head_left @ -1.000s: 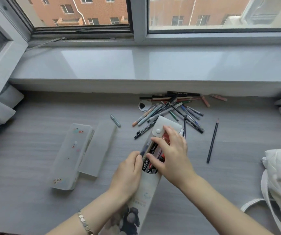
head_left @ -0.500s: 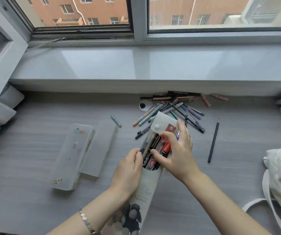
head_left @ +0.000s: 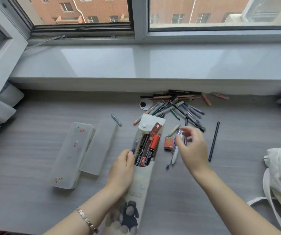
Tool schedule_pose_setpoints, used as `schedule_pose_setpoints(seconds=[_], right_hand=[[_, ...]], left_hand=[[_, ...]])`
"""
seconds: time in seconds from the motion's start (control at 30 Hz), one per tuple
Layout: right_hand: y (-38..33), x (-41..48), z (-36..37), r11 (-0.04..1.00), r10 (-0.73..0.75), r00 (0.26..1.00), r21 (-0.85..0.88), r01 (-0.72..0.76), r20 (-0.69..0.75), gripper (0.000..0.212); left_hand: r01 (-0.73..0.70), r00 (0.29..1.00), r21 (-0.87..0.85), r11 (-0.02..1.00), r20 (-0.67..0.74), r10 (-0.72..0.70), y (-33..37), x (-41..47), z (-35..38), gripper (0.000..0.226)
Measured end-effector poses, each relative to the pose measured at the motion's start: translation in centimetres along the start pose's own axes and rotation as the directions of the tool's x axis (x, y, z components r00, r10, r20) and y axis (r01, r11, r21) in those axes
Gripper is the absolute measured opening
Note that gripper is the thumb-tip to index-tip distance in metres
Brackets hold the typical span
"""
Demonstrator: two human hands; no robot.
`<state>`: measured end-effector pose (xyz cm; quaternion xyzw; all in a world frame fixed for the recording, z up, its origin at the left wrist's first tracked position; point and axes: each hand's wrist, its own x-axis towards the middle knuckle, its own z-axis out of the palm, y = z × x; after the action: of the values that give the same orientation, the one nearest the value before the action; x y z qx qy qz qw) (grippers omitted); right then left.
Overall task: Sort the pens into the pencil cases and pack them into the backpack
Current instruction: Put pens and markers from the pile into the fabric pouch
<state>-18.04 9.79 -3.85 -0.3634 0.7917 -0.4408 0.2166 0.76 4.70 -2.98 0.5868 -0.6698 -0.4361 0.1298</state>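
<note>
The left hand (head_left: 121,168) grips the pouch pencil case (head_left: 143,181) at its open mouth on the desk (head_left: 34,200). The right hand (head_left: 193,150), fingers loosely spread and empty, hovers over loose pens (head_left: 175,155) just beside it. Pinching one mid-barrel and sliding it in lengthwise should go cleanly. The pen pile (head_left: 175,107) lies beyond.

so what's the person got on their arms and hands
No sleeves or gloves in view. Behind the left hand, the wrist wears a silver-coloured bracelet of small flat links. The right hand and wrist wear nothing visible, though the hand is blurred.
</note>
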Motion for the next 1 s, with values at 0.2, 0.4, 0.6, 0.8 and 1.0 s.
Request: schedule_pose_setpoints(seconds=[0.2, 0.4, 0.6, 0.8, 1.0], right_hand=[[2.2, 2.2, 1.8, 0.814, 0.356, 0.926, -0.527, -0.243, 0.123, 0.027], [1.3, 3.1, 3.8, 0.754, 0.411, 0.908, -0.589, -0.291, 0.077, 0.032], [0.7, 4.3, 3.7, 0.801, 0.532, 0.841, -0.382, -0.462, 0.099, 0.035], [1.3, 3.8, 4.2, 0.823, 0.519, 0.841, -0.355, -0.444, 0.152, 0.038], [1.7, 3.4, 3.7, 0.832, 0.54, 0.818, -0.271, -0.483, 0.198, 0.034]], left_hand=[[0.004, 1.0, 0.005, 1.0, -0.023, -0.004, 0.1, 0.9, -0.6, 0.034], [-0.015, 1.0, 0.022, 1.0, -0.022, 0.015, 0.2, 0.8, -0.4, 0.032], [-0.022, 0.999, 0.018, 1.0, -0.033, 0.023, -0.1, 0.4, -0.4, 0.032], [-0.016, 0.999, 0.013, 1.0, -0.037, 0.017, -0.1, 0.4, -0.5, 0.033], [-0.021, 0.999, 0.038, 0.999, -0.043, 0.023, -0.1, 0.2, -0.6, 0.034]])
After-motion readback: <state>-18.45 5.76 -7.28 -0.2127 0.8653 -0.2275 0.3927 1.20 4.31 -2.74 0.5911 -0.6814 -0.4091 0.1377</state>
